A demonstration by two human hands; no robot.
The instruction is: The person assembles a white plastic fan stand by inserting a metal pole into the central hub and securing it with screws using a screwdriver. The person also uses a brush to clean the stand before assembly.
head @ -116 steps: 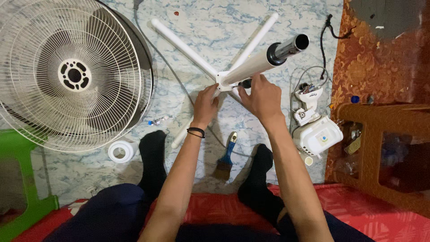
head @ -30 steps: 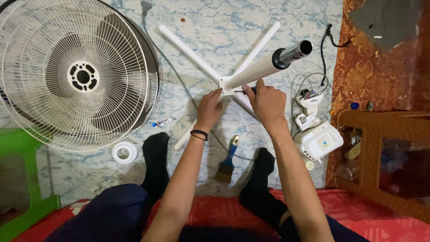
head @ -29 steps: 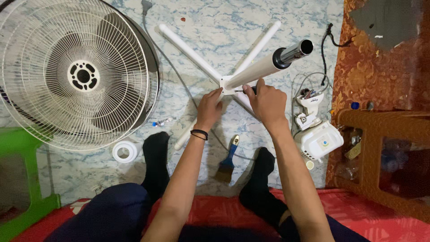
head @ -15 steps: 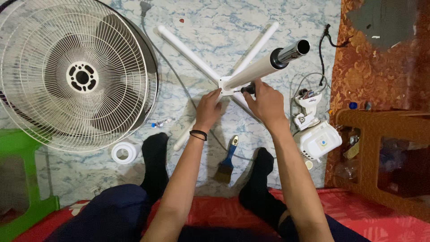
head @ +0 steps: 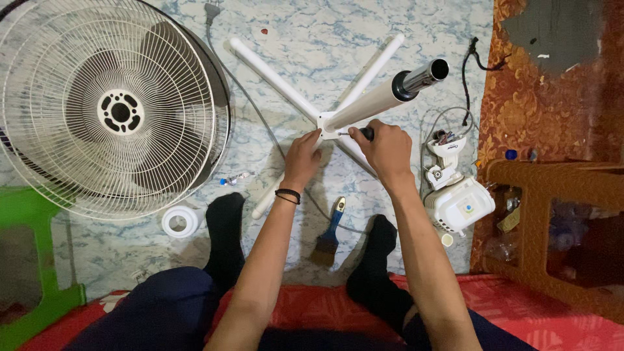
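Stiff, light, slick-painted fan stand [head: 325,121] on floor mid-scene, best gripped at hub rather than along smooth pole [head: 383,96]; left hand [head: 303,158] pressed on hub, right hand [head: 388,150] clamped on screwdriver [head: 361,132], hands close together.

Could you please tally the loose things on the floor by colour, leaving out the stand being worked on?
White: 3 – fan guard, round cap, motor housing
Blue: 1 – paintbrush
Green: 1 – stool
Brown: 1 – stool
Total: 6
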